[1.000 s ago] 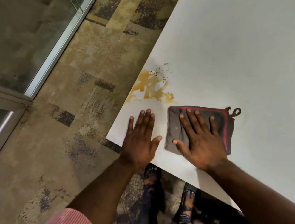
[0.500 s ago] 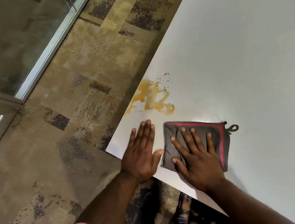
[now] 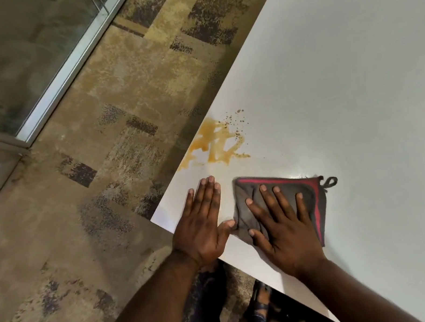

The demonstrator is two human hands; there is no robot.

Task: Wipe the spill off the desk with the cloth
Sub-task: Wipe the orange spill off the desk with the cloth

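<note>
Grey red-edged cloth (image 3: 305, 195) lies flat near amber spill (image 3: 217, 144) on desk (image 3: 347, 80).

Mottled tan carpet (image 3: 115, 98) (dark patches); metal-framed glass partition (image 3: 2, 56) at left.

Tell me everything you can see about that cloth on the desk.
The cloth is dark grey, soft-looking fabric with a red stripe near its far and right edges and a small hanging loop at its far right corner. It lies flat on the white desk, bunched at its left side, near the front edge. The right hand presses on it, fingers spread. It sits just short of the brown spill, not touching it.
</note>
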